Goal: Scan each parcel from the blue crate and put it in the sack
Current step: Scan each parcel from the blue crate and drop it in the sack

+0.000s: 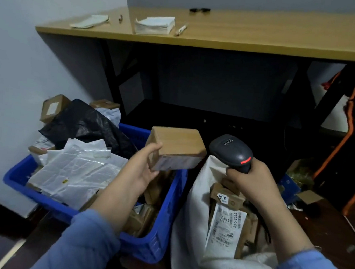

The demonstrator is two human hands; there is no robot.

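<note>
Two blue sleeves [81, 244] nearest, at the bottom edge. Had both forearms out over a blue crate [18, 181] on the left and a white sack [190, 221] on the right, set just beside each other. Found in the crate a heap of white mailers [79, 168] on the left side and brown cardboard parcels on the right. Found in the sack's open mouth several more brown parcels, one with a long white label [226, 228] facing up.

Gripped a small cardboard parcel [177, 149] in the left hand [145, 170], thumb on its near left end and fingers curled beneath, and held it in the air above the crate's right-hand part, close to the sack, with a pale label on its near face. Wrapped the right hand [254, 179] round the handle of a black scanner [233, 152] above the sack's mouth, its head just beside the parcel's right end, a red strip on its neck.

Noted farther back a crumpled black bag [83, 121] at the crate's far side, cardboard boxes [53, 107] by the wall behind it, and beyond them a wooden table [245, 35] bearing a stack of white paper [155, 25], a thinner sheaf [90, 20] and a pen [180, 29].
</note>
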